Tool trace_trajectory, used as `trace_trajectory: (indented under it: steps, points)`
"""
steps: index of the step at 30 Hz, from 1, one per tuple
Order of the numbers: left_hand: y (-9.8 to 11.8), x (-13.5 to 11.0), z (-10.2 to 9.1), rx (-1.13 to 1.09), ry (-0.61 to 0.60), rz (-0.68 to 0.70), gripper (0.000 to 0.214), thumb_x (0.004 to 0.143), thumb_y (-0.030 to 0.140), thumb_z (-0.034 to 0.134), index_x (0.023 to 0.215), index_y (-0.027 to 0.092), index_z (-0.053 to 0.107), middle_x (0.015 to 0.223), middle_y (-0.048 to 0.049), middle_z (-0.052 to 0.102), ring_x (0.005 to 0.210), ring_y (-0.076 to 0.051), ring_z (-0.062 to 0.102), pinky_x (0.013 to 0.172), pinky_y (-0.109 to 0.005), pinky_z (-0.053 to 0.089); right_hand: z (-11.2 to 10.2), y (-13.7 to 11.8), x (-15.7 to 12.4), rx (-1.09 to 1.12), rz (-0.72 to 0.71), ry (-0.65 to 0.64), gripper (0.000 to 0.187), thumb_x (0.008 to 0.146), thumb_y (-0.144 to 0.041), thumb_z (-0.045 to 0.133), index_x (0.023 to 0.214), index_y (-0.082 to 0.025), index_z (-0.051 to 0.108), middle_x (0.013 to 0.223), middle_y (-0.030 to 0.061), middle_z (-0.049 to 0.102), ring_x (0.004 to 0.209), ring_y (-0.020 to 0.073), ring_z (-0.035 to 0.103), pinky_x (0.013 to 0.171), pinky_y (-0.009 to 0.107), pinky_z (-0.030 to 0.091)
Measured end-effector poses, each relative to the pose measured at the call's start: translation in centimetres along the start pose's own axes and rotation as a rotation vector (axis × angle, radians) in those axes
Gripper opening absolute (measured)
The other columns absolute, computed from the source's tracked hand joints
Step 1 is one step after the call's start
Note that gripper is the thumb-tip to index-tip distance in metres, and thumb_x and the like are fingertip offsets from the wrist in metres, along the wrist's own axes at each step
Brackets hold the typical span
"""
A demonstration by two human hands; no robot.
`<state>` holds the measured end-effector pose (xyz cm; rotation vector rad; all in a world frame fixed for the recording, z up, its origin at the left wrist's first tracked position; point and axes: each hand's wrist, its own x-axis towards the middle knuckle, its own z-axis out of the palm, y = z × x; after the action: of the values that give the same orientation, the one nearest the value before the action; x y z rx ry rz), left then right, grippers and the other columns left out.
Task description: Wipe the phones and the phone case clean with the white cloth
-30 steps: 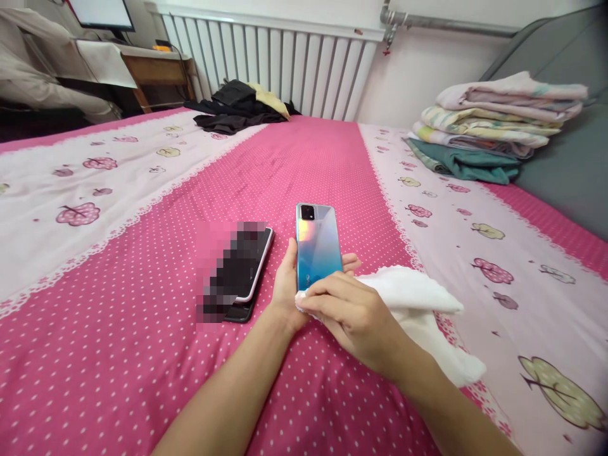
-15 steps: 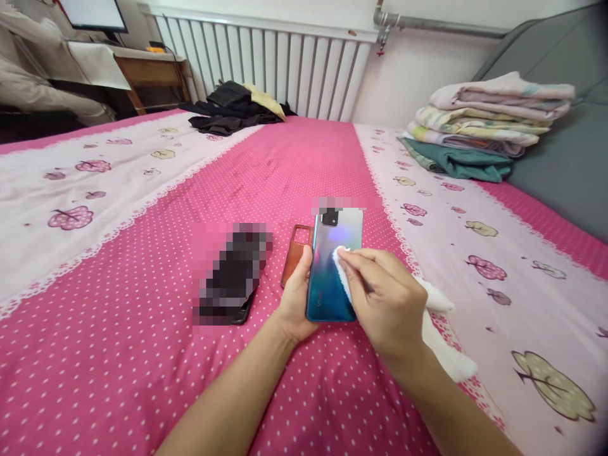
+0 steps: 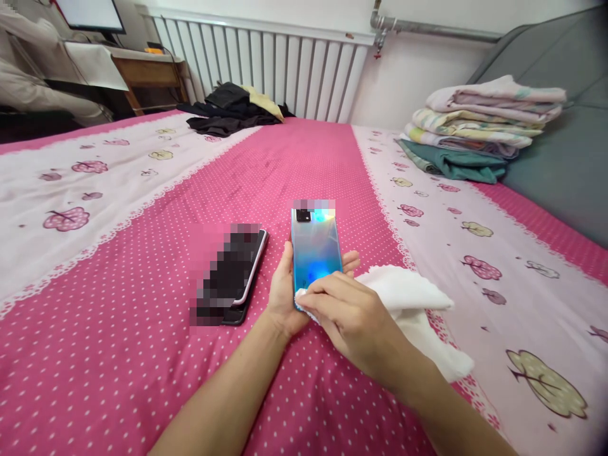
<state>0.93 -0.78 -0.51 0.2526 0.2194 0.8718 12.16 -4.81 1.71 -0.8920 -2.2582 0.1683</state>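
A blue, shiny smartphone lies back side up in my left hand, its camera block at the upper left. My left thumb runs along the phone's left edge, and fingertips stick out past the right edge. Across the phone's lower end, my right hand pinches a small white wipe against the lower left corner. Beside my left hand, dark phones lie stacked on the bedspread, partly blurred out. The brown phone case is almost wholly hidden behind the held phone.
A white cloth lies on the pink bedspread by my right hand. Dark clothes are heaped toward the radiator. Folded bedding is stacked at the right near a grey headboard. A person sits at the far left.
The phone has shifted left, covering the brown case. My right hand and the wipe have moved down the phone's back to its lower left corner. My left fingers now show past the right edge.
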Motion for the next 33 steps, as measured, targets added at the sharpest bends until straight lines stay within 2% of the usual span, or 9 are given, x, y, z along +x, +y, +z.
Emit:
trace_trajectory:
  steps: [3,8,11,14,17,22,26,29,33]
  points:
    - [-0.2,0.0,0.2,0.016,0.005,-0.006,0.087,0.081,0.070,0.028,0.125,-0.003,0.047,0.114,-0.0225,0.061,0.103,-0.026,0.060,0.098,-0.035,0.037,0.1,0.3,0.0,-0.006,0.042,0.058,0.020,0.085,-0.008,0.051,0.093,-0.016,0.068,0.085,0.0054,0.066,0.078,0.0159,0.059,0.070,0.030,0.051]
    - [-1.3,0.4,0.4,0.015,0.111,0.098,0.053,0.092,0.049,0.031,0.101,0.008,0.064,0.088,-0.0099,0.071,0.091,-0.020,0.065,0.094,-0.032,0.041,-0.3,1.7,0.5,-0.144,0.108,0.364,0.018,0.086,-0.013,0.053,0.092,-0.018,0.069,0.083,0.0054,0.067,0.078,0.0152,0.061,0.072,0.030,0.052]
    - [-1.7,0.6,0.4,0.030,0.122,0.050,0.051,0.092,0.047,0.032,0.101,0.009,0.064,0.088,-0.0099,0.071,0.093,-0.021,0.064,0.094,-0.034,0.041,-0.7,2.5,0.6,-0.254,0.158,0.485,0.016,0.084,-0.014,0.056,0.092,-0.018,0.069,0.083,0.0052,0.067,0.077,0.0148,0.062,0.072,0.029,0.052]
    - [-1.7,0.6,0.5,0.002,0.104,0.025,0.053,0.091,0.049,0.032,0.105,0.008,0.063,0.092,-0.0108,0.071,0.095,-0.022,0.064,0.095,-0.035,0.041,-0.9,3.1,0.6,-0.341,0.202,0.522,0.017,0.084,-0.015,0.056,0.094,-0.016,0.069,0.085,0.0073,0.067,0.078,0.0168,0.062,0.073,0.031,0.052]
    - [-1.2,0.6,0.4,-0.044,0.109,0.029,0.055,0.090,0.052,0.032,0.104,0.009,0.063,0.092,-0.0105,0.071,0.091,-0.022,0.065,0.095,-0.036,0.041,-1.0,3.3,0.5,-0.351,0.230,0.452,0.018,0.085,-0.015,0.054,0.095,-0.012,0.069,0.085,0.0093,0.067,0.079,0.0187,0.061,0.073,0.033,0.051]
    - [0.1,0.6,-0.1,-0.078,0.144,0.112,0.057,0.090,0.053,0.028,0.105,0.010,0.062,0.090,-0.0094,0.071,0.084,-0.020,0.066,0.093,-0.036,0.042,-1.1,2.6,0.6,-0.210,0.192,0.237,0.020,0.087,-0.015,0.050,0.095,-0.012,0.068,0.082,0.0084,0.065,0.078,0.0178,0.059,0.072,0.033,0.051]
    - [1.2,0.5,-0.4,-0.043,0.071,0.142,0.073,0.086,0.062,0.026,0.124,0.005,0.050,0.108,-0.0180,0.065,0.104,-0.027,0.060,0.095,-0.039,0.041,-1.3,1.6,0.5,-0.044,0.172,0.098,0.017,0.086,-0.014,0.052,0.092,-0.013,0.068,0.082,0.0065,0.064,0.077,0.0157,0.058,0.070,0.030,0.050]
    - [1.7,0.3,-0.4,-0.038,0.073,0.195,0.077,0.086,0.062,0.026,0.131,0.002,0.043,0.118,-0.0222,0.059,0.114,-0.028,0.054,0.098,-0.038,0.039,-1.6,1.0,0.4,0.044,0.189,0.001,0.016,0.084,-0.012,0.054,0.091,-0.014,0.069,0.082,0.0048,0.064,0.074,0.0135,0.058,0.066,0.026,0.050]
    - [1.9,0.1,-0.2,-0.041,0.049,0.233,0.077,0.086,0.061,0.027,0.132,0.001,0.041,0.121,-0.0235,0.057,0.118,-0.028,0.051,0.099,-0.038,0.038,-1.6,0.6,0.2,0.084,0.228,-0.012,0.017,0.083,-0.010,0.056,0.090,-0.016,0.070,0.081,0.0032,0.065,0.073,0.0120,0.060,0.066,0.024,0.050]
